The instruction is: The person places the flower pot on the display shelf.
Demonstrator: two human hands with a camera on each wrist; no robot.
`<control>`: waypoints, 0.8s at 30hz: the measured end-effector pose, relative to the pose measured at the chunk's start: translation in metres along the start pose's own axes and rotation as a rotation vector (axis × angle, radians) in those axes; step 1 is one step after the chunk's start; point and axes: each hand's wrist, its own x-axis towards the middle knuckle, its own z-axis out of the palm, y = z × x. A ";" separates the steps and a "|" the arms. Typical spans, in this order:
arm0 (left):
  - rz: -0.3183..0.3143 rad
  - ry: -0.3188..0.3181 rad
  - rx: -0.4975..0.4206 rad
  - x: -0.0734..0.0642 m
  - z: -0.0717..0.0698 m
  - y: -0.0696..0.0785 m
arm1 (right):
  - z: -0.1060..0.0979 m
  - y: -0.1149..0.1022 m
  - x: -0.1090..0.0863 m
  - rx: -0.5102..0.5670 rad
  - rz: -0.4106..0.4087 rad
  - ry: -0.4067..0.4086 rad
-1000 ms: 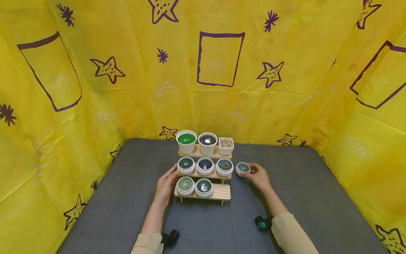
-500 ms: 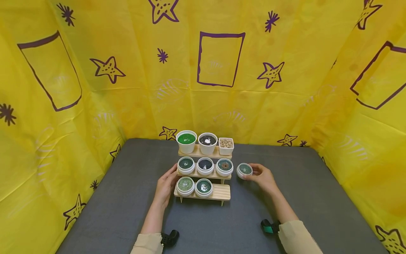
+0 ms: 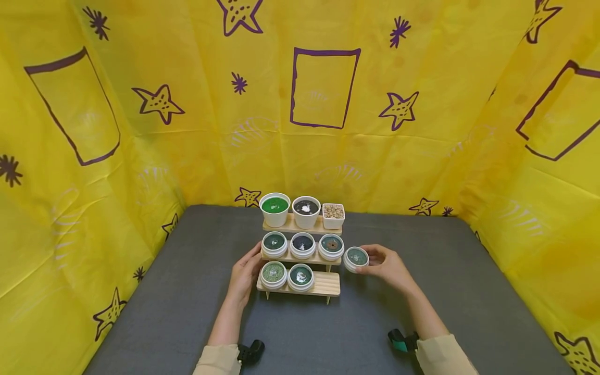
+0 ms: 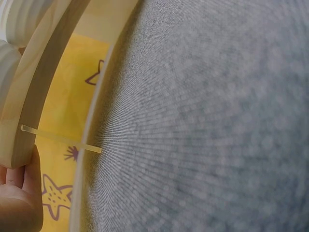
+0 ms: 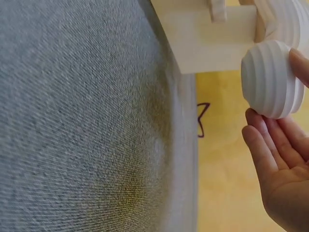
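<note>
My right hand [image 3: 386, 266] pinches a small white ridged cup [image 3: 356, 259] with grey-green content, thumb in front and fingers on the far side. It is held clear of the table, just right of the three-tier wooden stand [image 3: 328, 284]. In the right wrist view the cup [image 5: 270, 79] overlaps the stand's end. My left hand [image 3: 246, 273] holds the left end of the stand's middle tier, fingertips at the board [image 4: 26, 96] in the left wrist view. The lowest tier bears a speckled green cup [image 3: 274, 274] and a dark green cup [image 3: 300, 277] at left and centre, with bare wood at right.
Three similar cups, one the brown-centred cup [image 3: 330, 247], fill the middle tier. On top stand a bright green tub [image 3: 275, 209], a dark tub [image 3: 307, 212] and a square dish of beige bits [image 3: 333, 215]. Yellow cloth [image 3: 197, 156] surrounds the grey table [image 3: 187, 312].
My right hand first drew the small cup slightly right, then brought it left and toward me, closer to the stand. My left hand stays at the stand's left end.
</note>
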 end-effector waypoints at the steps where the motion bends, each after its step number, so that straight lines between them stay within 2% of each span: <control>1: 0.000 -0.001 -0.001 0.000 0.000 0.000 | 0.001 0.000 -0.001 0.002 -0.003 -0.008; 24: -0.009 0.008 0.003 0.000 -0.001 0.000 | 0.015 -0.014 -0.025 0.100 -0.057 -0.141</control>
